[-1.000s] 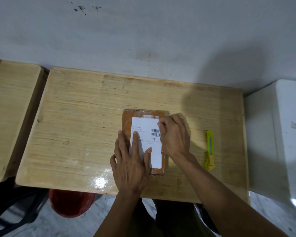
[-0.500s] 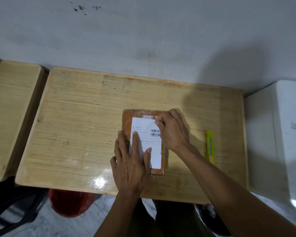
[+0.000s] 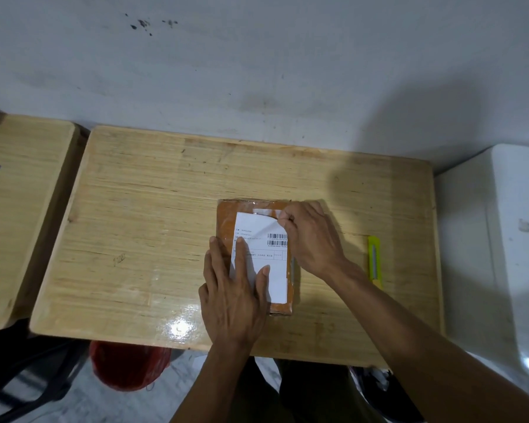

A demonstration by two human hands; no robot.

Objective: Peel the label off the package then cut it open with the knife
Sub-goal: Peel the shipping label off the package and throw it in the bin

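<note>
An orange-brown package lies flat on the wooden desk, wrapped in shiny tape. A white label with barcodes covers most of its top. My left hand rests flat on the near left part of the package and label, fingers spread. My right hand pinches the label's far right corner, which is lifted and curled a little off the package. A yellow-green utility knife lies on the desk to the right of my right forearm, apart from both hands.
A second wooden desk stands at the left with a narrow gap between. A white box-like unit sits at the right edge. The grey wall runs just behind the desk. A red bucket stands on the floor below the front edge.
My right hand has slid from the label's right side up to its far right corner, and that corner has started to lift. My left hand has stayed in place.
</note>
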